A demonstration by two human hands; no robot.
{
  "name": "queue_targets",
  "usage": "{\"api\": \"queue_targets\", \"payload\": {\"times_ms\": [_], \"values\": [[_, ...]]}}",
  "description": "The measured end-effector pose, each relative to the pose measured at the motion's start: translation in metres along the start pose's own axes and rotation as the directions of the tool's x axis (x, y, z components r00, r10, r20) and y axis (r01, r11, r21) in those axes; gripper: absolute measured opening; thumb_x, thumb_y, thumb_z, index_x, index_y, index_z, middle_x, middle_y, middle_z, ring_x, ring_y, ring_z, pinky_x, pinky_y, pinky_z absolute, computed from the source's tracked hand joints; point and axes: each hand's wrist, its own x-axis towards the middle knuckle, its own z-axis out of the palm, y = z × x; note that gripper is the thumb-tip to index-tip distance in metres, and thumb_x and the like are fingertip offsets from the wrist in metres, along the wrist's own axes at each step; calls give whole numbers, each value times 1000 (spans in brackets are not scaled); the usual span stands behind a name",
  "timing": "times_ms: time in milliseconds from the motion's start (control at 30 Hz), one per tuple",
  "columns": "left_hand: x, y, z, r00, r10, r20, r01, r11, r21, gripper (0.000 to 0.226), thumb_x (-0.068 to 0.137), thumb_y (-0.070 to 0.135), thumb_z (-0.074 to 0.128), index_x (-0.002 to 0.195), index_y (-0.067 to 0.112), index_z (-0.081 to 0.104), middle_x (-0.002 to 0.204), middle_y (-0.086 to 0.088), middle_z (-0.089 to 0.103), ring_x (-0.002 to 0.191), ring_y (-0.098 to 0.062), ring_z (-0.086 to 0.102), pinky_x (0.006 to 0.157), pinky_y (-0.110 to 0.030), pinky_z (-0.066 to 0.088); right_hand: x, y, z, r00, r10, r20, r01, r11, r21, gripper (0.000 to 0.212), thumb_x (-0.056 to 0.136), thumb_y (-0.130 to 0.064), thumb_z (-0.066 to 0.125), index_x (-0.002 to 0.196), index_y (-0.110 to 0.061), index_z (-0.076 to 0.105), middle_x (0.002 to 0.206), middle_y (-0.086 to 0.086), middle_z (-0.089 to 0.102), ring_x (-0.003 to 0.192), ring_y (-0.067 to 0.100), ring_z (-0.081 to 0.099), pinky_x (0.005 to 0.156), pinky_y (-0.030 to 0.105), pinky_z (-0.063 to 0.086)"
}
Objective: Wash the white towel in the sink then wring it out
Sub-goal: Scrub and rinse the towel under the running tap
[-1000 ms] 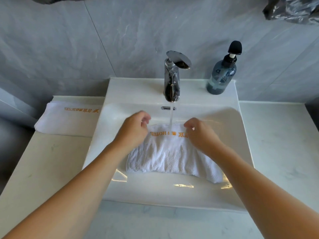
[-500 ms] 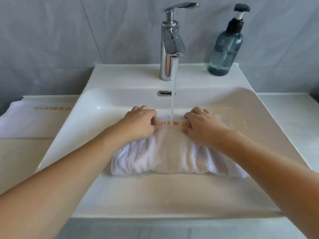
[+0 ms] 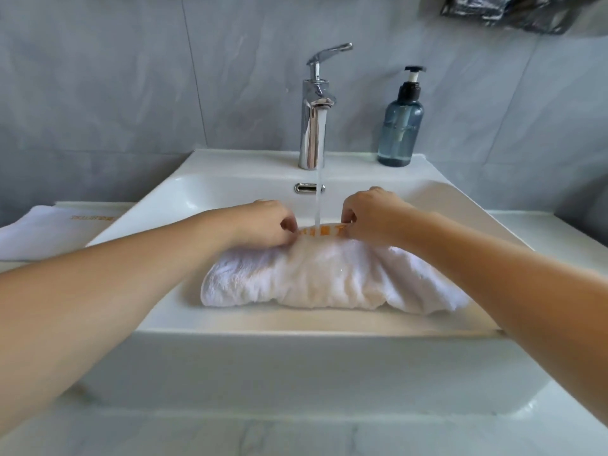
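Since half a second ago I see both hands have lifted the towel's far edge toward twelve o'clock, under the stream. From the head view, my left hand [image 3: 268,222] and right hand [image 3: 371,215] each pinch the orange-lettered hem of the white towel [image 3: 329,278], which lies bunched in the sink [image 3: 230,189], long axis running nine to three. Water falls from the faucet [image 3: 314,126] between them.

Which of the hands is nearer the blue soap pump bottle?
Right. The right hand grips the towel below and left of the blue soap pump bottle; the left hand lies farther left, beyond the water stream.
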Motion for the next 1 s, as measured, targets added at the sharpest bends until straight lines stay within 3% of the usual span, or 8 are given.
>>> {"api": "queue_targets", "payload": {"times_ms": [133, 300, 500, 600, 667, 833, 933, 1000], "values": [[5, -1, 2, 1000, -11, 16, 11, 999, 42, 36, 98, 43, 50, 125, 24, 64, 134, -3, 54, 128, -26, 44, 107, -39, 39, 1, -2, -11, 999, 28, -31, -26, 997, 71, 21, 89, -41, 67, 97, -22, 66, 93, -6, 60, 93, 18, 54, 70, 28, 42], [8, 2, 2, 998, 37, -44, -39, 998, -49, 8, 92, 31, 58, 93, 24, 60, 102, 1, 62, 95, -20, 60, 80, -35, 52, 0, -3, -18, 998, 17, -56, -9, 990, 143, 18, 90, -40, 66, 93, -22, 61, 92, -8, 55, 94, 16, 48, 72, 29, 36], [13, 0, -7, 967, -35, -254, -36, 962, -270, 7, 91, 29, 65, 89, 25, 60, 94, 6, 60, 83, -15, 57, 65, -27, 43, -1, 3, -17, 998, 62, -8, -57, 957, 283, 15, 99, -37, 52, 100, -22, 49, 89, -4, 55, 70, 13, 50, 57, 27, 40], [12, 1, -9, 975, -38, -221, -44, 933, -357, 17, 83, 26, 77, 84, 21, 61, 81, 6, 61, 70, -14, 55, 62, -26, 44, 0, 2, -14, 998, 66, -13, -61, 975, 214, 23, 97, -34, 57, 114, -22, 47, 101, -7, 53, 85, 16, 48, 68, 28, 37], [12, 2, -10, 973, -60, -225, -31, 926, -377, 20, 79, 24, 79, 86, 20, 61, 83, 4, 61, 72, -16, 56, 64, -28, 45, 3, 3, -12, 997, 58, -41, -51, 988, 143, 21, 96, -32, 58, 111, -22, 48, 103, -5, 52, 92, 18, 47, 73, 29, 35], [7, 3, -21, 961, -113, -251, 6, 920, -393, 15, 83, 22, 74, 79, 18, 59, 76, 0, 59, 70, -20, 51, 64, -29, 38, 3, -1, -19, 994, 15, -110, -3, 993, 114, 18, 94, -32, 59, 89, -21, 46, 85, -5, 49, 76, 17, 46, 59, 29, 33], [1, 4, -26, 968, -65, -242, -55, 886, -459, 11, 91, 21, 66, 87, 18, 56, 76, 0, 53, 70, -18, 44, 63, -30, 32, -7, -1, -26, 997, -7, 78, -23, 925, 380, 18, 94, -33, 61, 99, -24, 47, 91, -3, 55, 80, 17, 52, 67, 28, 44], [-4, 7, -23, 977, -48, -209, -51, 895, -444, 7, 96, 21, 61, 97, 21, 53, 74, 1, 51, 67, -17, 42, 59, -30, 30, -18, -6, -26, 933, -49, 357, -127, 883, 452, 53, 83, -43, 73, 119, -29, 37, 105, -4, 60, 92, 16, 58, 86, 35, 50]]}}
